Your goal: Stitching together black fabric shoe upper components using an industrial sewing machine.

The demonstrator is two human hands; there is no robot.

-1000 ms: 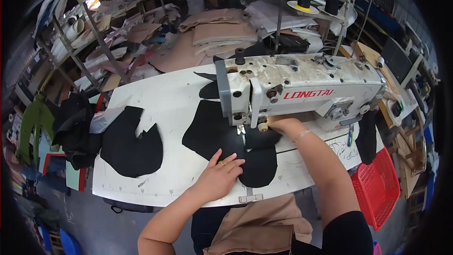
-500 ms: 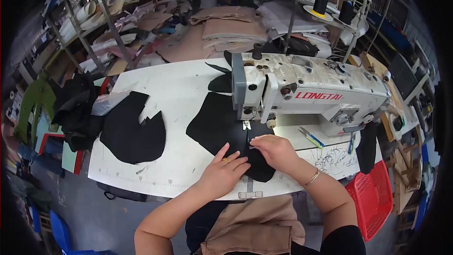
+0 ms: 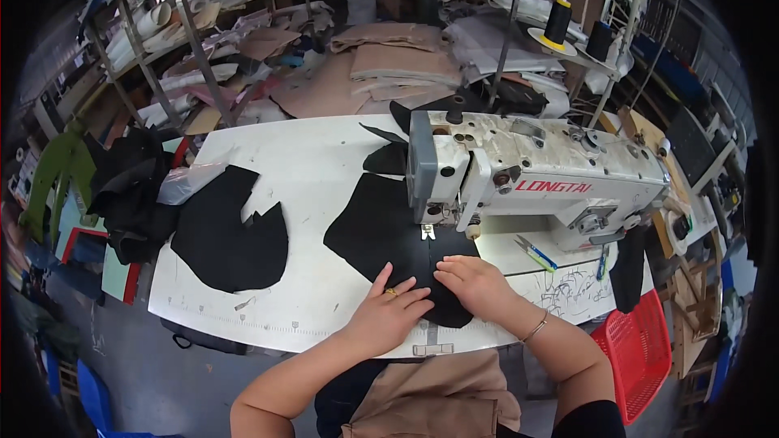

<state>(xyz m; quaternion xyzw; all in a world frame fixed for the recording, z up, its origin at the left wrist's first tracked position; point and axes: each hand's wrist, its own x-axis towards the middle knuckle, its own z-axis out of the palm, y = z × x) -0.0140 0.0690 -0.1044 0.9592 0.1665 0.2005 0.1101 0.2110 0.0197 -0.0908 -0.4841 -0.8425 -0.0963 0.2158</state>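
Observation:
Black fabric pieces (image 3: 369,219) lie under the presser foot (image 3: 428,232) of a white sewing machine (image 3: 552,186). A seam line runs from the foot toward me between my hands. My left hand (image 3: 389,316), a ring on one finger, rests on the fabric left of that line with its fingers spread. Just right of the line, my right hand (image 3: 475,285) lies on the fabric, fingers close together and slightly bent, fingertips at the join. Its thumb is mostly hidden. The near end of the fabric reaches almost to the table's front edge.
Another notched black piece (image 3: 231,231) lies on the white table (image 3: 316,134) at left. Thread snips (image 3: 535,254) lie right of the needle area. A red basket (image 3: 637,357) stands below right. Black thread cones (image 3: 557,23) stand behind the machine. Dark cloth (image 3: 134,195) is heaped at far left.
The fingers of my right hand have lowered from a bent, raised pose at the join onto the fabric. The gap along the join looks narrower. The whole view has shifted slightly.

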